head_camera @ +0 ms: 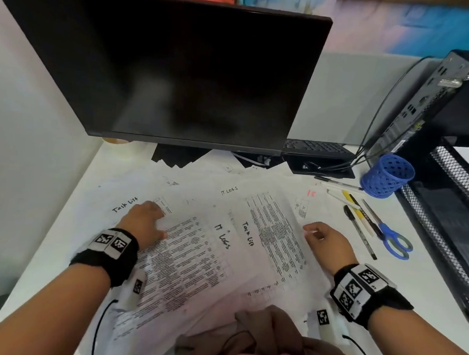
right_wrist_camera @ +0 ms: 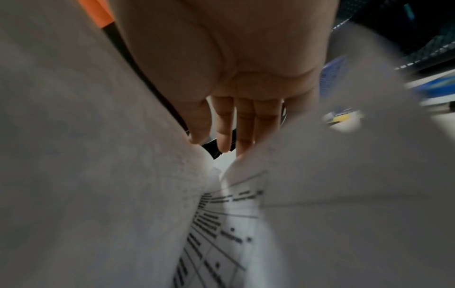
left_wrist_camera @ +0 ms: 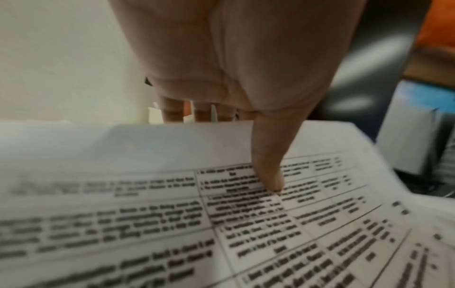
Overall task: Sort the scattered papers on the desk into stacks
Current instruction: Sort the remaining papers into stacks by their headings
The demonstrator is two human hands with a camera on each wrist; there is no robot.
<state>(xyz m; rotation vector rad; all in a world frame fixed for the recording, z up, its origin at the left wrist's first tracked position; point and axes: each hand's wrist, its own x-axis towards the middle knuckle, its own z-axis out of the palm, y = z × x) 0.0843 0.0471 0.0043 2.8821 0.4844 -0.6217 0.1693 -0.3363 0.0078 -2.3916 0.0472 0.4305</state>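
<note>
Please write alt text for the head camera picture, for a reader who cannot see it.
Two hands, left hand and right hand, rest on overlapping printed papers spread over a white desk before a dark monitor. At right lie pens, blue scissors and a blue pen cup.

matt white papers (head_camera: pixel 209 258) cover a smooth white desk (head_camera: pixel 60 221), beside a black wire-mesh tray (head_camera: pixel 452 196) and perforated blue plastic cup (head_camera: pixel 387 175).
</note>
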